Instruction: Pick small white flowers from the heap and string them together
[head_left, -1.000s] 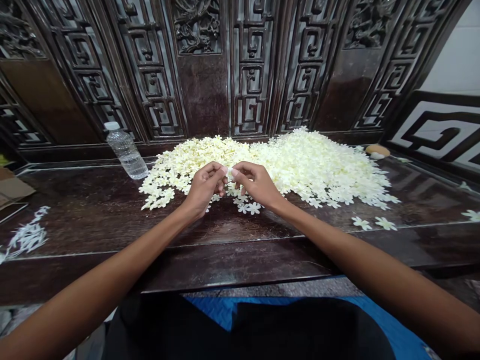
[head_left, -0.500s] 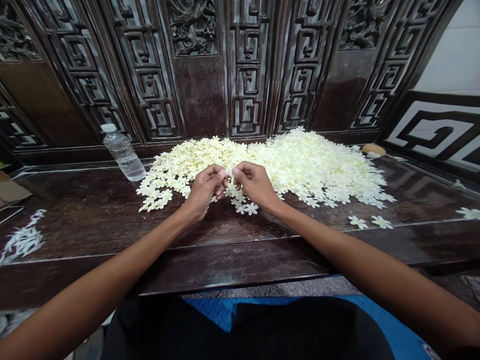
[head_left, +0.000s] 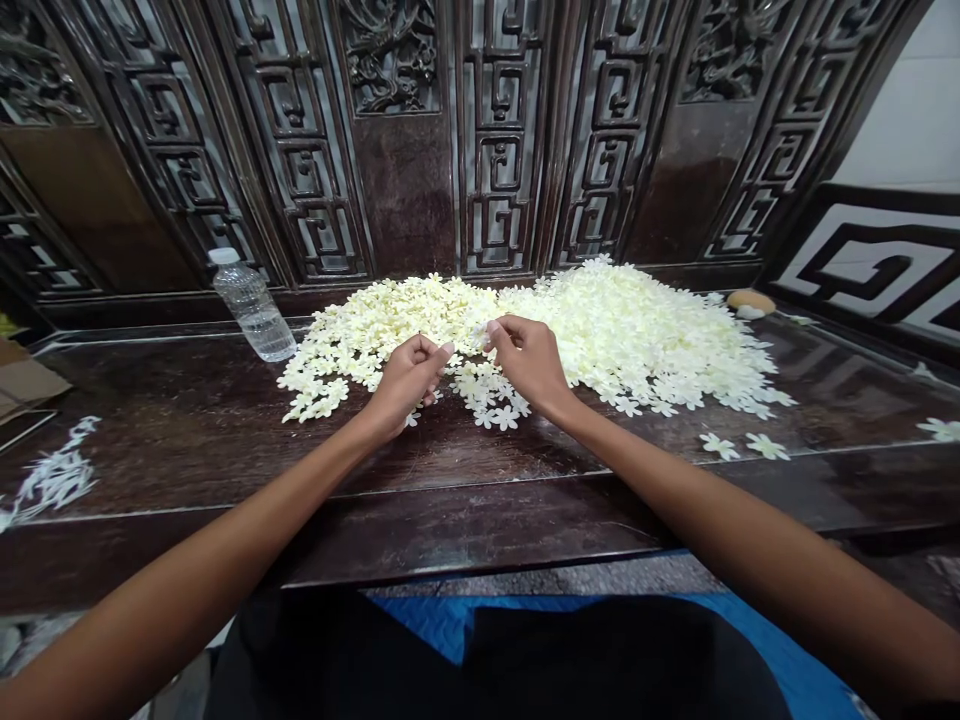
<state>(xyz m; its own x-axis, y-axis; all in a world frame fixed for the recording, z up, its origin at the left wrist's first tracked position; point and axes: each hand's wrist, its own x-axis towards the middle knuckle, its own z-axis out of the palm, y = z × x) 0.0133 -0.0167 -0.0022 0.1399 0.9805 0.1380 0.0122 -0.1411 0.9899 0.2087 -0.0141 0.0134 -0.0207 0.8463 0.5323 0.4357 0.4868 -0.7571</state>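
Note:
My left hand (head_left: 411, 382) is closed in a pinch, thumb against the curled index finger. Whatever it holds, if anything, is too small to make out. A short gap away, my right hand (head_left: 529, 362) pinches a small white flower (head_left: 481, 334) between thumb and fingertips. Around and behind both hands spreads a pile of loose flowers, pale yellow flowers (head_left: 382, 320) on the left and whiter flowers (head_left: 637, 330) on the right. A few flowers (head_left: 491, 398) lie on the dark wood below the space between my hands.
A clear plastic bottle (head_left: 255, 308) with a white cap stands left of the pile. White strands (head_left: 56, 480) lie on the wooden bench (head_left: 225, 430) at far left, near cardboard (head_left: 26, 378). Carved wooden panels (head_left: 405, 190) rise behind. Single flowers (head_left: 766, 446) lie at right.
My hands have moved apart from where their fingertips met. The right hand has shifted slightly right with the white flower, showing more flowers between the hands.

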